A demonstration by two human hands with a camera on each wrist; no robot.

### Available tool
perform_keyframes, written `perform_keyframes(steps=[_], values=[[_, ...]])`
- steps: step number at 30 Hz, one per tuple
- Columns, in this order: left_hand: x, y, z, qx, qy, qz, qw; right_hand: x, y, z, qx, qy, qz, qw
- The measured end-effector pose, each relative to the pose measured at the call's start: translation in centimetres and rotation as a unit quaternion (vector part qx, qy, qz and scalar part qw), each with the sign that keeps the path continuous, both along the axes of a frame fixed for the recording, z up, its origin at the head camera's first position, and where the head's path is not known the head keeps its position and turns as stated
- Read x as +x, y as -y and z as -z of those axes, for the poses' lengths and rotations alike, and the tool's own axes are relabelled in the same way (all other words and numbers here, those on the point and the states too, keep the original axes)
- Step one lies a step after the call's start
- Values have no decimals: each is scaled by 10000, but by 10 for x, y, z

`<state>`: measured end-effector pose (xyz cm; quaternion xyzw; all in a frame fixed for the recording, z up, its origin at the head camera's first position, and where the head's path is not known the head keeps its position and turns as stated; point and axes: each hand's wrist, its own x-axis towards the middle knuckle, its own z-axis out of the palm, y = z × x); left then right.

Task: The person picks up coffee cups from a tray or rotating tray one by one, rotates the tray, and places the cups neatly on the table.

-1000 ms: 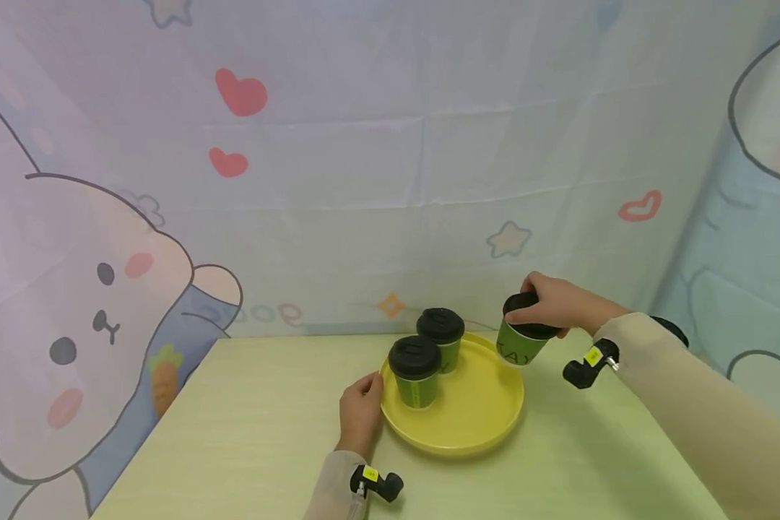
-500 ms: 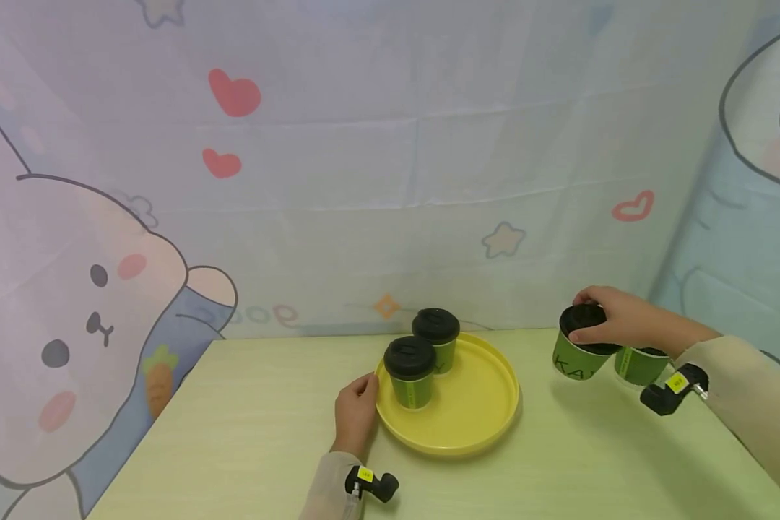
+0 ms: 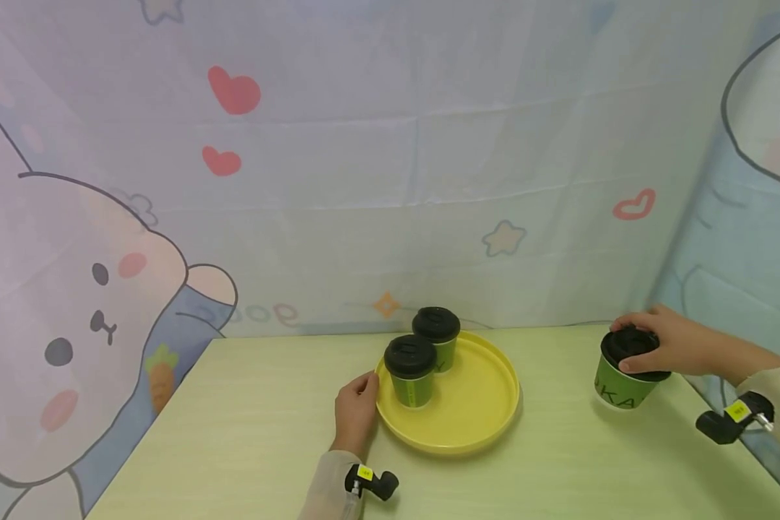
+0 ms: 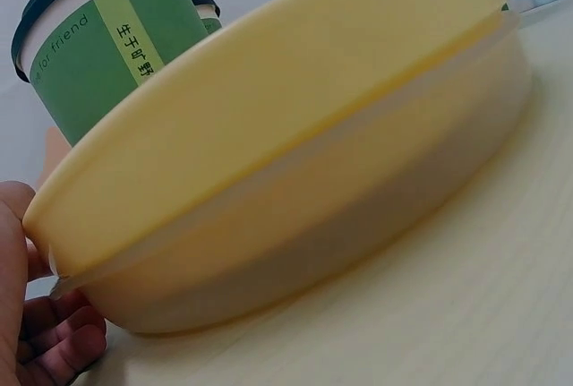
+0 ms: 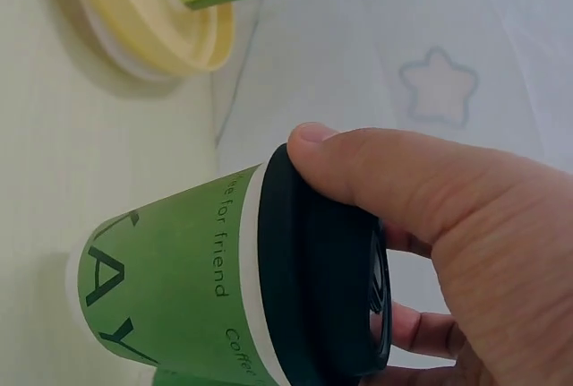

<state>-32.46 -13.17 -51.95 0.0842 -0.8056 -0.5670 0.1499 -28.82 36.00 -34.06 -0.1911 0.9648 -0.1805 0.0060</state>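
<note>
Two green paper coffee cups with black lids stand on a round yellow tray (image 3: 474,412): a front cup (image 3: 412,372) and a back cup (image 3: 443,339). My left hand (image 3: 356,412) grips the tray's left rim, with curled fingers (image 4: 67,341) low against its side in the left wrist view. At the right of the table my right hand (image 3: 663,343) holds a third green coffee cup (image 3: 624,383) by its black lid, thumb on one side and fingers on the far side. That cup looks slightly tilted; whether its base touches the table I cannot tell.
In the right wrist view, a sliver of another green cup (image 5: 179,377) shows behind the held one. The pale table (image 3: 266,419) meets a cartoon-printed cloth (image 3: 338,238) at its back edge. Its right edge lies just beyond the right hand.
My right hand has carried its coffee cup from beside the tray's right rim rightward and lower over the table. It now hides the other cup there. My left hand stays on the tray.
</note>
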Motion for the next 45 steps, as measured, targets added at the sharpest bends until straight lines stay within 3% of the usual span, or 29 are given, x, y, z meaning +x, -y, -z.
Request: perform_keyframes(steps=[14, 21, 45], values=[[1, 1, 0, 44, -26, 62, 10000, 5, -31, 34, -39, 18, 419, 9991], [0, 0, -3, 87, -3, 83, 9999, 6, -36, 34, -20, -30, 478, 9988], [-1, 3, 3, 55, -101, 147, 9998, 7, -43, 36, -47, 143, 410, 9990]])
